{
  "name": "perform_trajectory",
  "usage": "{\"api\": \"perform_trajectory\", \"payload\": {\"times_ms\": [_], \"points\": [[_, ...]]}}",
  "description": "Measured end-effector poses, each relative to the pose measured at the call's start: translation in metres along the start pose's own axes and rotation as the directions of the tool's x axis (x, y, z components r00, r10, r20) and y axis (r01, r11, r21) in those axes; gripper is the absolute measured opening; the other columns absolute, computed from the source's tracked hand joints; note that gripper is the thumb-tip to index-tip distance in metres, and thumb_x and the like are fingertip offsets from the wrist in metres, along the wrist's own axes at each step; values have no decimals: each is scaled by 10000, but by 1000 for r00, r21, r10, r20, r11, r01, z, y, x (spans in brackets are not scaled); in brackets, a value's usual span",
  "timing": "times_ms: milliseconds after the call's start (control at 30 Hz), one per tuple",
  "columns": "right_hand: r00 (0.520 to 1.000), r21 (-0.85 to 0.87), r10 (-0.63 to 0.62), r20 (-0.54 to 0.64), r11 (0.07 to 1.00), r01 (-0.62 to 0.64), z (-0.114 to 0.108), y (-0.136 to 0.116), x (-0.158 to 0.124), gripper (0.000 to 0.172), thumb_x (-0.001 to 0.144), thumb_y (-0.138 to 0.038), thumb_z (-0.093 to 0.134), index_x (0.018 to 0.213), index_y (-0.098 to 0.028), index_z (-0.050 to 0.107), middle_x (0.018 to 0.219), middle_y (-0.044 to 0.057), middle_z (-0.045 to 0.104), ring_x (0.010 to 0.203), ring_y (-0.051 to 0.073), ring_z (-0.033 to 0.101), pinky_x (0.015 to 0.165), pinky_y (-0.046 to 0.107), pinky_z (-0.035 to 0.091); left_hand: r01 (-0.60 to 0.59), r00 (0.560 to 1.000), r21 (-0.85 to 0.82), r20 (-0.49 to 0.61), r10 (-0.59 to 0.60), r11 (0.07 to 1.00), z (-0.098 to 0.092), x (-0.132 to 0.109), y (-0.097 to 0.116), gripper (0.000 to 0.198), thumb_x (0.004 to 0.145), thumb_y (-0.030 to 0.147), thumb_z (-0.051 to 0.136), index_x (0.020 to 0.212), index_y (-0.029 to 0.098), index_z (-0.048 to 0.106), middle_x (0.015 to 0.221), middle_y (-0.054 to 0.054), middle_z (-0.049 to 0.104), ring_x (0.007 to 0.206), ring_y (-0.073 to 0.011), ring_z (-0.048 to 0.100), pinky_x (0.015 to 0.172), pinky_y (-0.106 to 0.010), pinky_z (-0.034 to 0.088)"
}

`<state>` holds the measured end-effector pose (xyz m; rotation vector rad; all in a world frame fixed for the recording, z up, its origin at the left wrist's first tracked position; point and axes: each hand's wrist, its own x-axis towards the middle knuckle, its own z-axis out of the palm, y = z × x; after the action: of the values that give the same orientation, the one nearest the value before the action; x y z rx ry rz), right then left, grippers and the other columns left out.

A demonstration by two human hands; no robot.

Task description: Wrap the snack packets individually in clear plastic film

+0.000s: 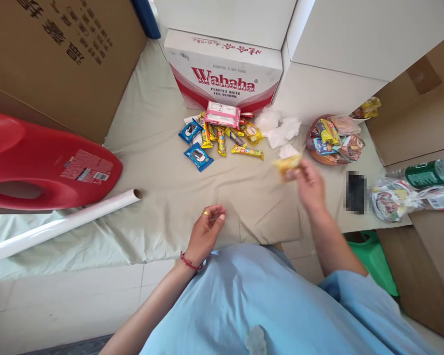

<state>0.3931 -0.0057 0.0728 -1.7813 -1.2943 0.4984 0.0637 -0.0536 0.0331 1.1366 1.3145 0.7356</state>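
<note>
Your right hand [311, 185] is out over the cloth-covered table [163, 182], right of centre. It pinches a yellow packet [288, 164] between thumb and fingertips. The packet is blurred, so its print cannot be read. It sits at the far-left side of that hand, just on the near side of some crumpled white wrappers [279, 129].

Your left hand [207, 228] is close to you at the table's near edge. Its fingers are curled in with the thumb tip against the forefinger, and nothing shows inside them. It wears a gold ring on one finger and a red cord at the wrist.

Beyond the left hand lies a snack pile [222, 135] of small yellow and blue packets. A pink pack [222, 114] lies at its far edge, right up against the Wahaha box [224, 74].

To the right of the held packet stands a bowl [323, 159] heaped with more snacks. Near your right forearm lies a dark flat thing [355, 192], and further right a green-labelled bottle [429, 172] lies on its side.

At the far left a red jug [40, 162] lies on its side, with a white roll [59, 224] just in front of it.
</note>
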Motion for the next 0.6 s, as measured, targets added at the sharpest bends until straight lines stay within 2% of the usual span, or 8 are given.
{"api": "perform_trajectory", "payload": {"times_ms": [33, 67, 133, 200, 267, 333, 467, 600], "points": [[989, -138, -51, -138, 990, 32, -26, 7, 26, 386, 967, -280, 510, 1326, -201, 629, 1369, 153, 674, 1270, 274, 616, 1133, 478, 438, 5, 999, 23, -34, -5, 1000, -5, -2, -4, 504, 898, 591, 633, 1207, 195, 598, 1188, -128, 743, 1145, -255, 708, 1043, -457, 547], [974, -271, -96, -204, 962, 38, -50, 15, 52, 412, 978, -237, 480, 1361, -167, 614, 1370, 176, 666, 1272, 262, 596, 1133, 456, 423, 16, 998, 41, -65, -13, 999, -10, -3, -8, 513, 897, 606, 628, 1207, 197, 597, 1163, -122, 749, 1120, -255, 716, 1028, -456, 553], [955, -478, -108, -274, 878, -38, -90, 29, 95, 445, 986, -164, 431, 1391, -124, 610, 1360, 204, 664, 1259, 248, 558, 1109, 416, 400, 40, 994, 64, -106, -33, 997, -17, -8, -17, 540, 890, 640, 617, 1201, 200, 595, 1116, -109, 756, 1064, -254, 729, 994, -450, 568], [986, -617, -48, -159, 785, -61, -112, 43, 125, 462, 965, -104, 428, 1372, -99, 646, 1334, 229, 677, 1226, 246, 538, 1081, 406, 371, 52, 992, 84, -119, -42, 995, -21, -12, -25, 555, 895, 662, 595, 1203, 201, 593, 1095, -102, 757, 1026, -250, 734, 967, -445, 580], [1000, -684, 11, 10, 729, -1, -119, 55, 143, 454, 938, -76, 442, 1323, -75, 684, 1317, 253, 682, 1197, 239, 526, 1054, 404, 348, 46, 992, 121, -122, -31, 992, -21, -14, -30, 549, 914, 663, 566, 1217, 205, 595, 1100, -99, 757, 1014, -249, 732, 959, -445, 582], [993, -695, 18, 118, 715, 70, -118, 65, 152, 443, 919, -66, 448, 1278, -72, 708, 1314, 261, 681, 1183, 231, 518, 1034, 403, 337, 38, 992, 162, -121, -18, 986, -21, -15, -33, 539, 935, 652, 535, 1236, 208, 596, 1105, -97, 756, 1013, -250, 730, 957, -448, 580], [990, -670, 12, 139, 737, 85, -117, 73, 158, 437, 917, -66, 444, 1249, -100, 726, 1329, 236, 677, 1177, 218, 520, 1013, 391, 349, 24, 994, 204, -105, -2, 979, -20, -14, -35, 520, 971, 617, 479, 1265, 203, 594, 1088, -95, 754, 1002, -250, 726, 949, -446, 580], [996, -639, 36, 77, 769, 22, -122, 76, 156, 441, 949, -66, 448, 1306, -69, 707, 1304, 231, 683, 1121, 190, 547, 961, 342, 382, 13, 994, 238, -105, 12, 971, -21, -12, -35, 498, 975, 597, 467, 1251, 207, 609, 1048, -85, 752, 969, -250, 724, 911, -430, 584]]}}
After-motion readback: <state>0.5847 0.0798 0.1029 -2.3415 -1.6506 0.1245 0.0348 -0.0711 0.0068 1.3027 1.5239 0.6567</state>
